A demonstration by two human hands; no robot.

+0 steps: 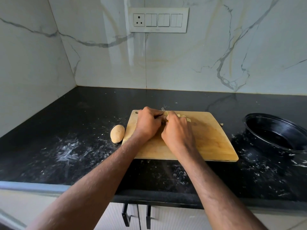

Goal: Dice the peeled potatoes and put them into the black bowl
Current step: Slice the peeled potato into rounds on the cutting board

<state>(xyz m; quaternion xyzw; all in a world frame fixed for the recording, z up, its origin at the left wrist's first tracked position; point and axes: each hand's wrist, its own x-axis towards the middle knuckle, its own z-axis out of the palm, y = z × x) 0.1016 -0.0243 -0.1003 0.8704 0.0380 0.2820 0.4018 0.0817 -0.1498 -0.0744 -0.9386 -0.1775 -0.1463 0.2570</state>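
We are mid-cut on the wooden cutting board (207,140): our left hand (147,124) curls over the potato pieces (183,116), our right hand (178,131) grips the knife (163,109). One whole peeled potato (117,133) waits left of the board; the black bowl (272,131), right of it, looks empty.

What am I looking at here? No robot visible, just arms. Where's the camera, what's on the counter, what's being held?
There is no machine: a person works with bare hands, and the single picture comes from a wide-angle camera worn on their head, looking forward and down.

On the speckled black stone counter lies a pale rectangular wooden chopping board. Both hands meet at its far edge. The left hand is curled around a knife, whose thin blade tip pokes out beyond it. The right hand holds down pale yellow potato pieces, mostly hidden.

A whole peeled oval potato waits left of the board. The round black bowl sits at right; no potato shows inside.
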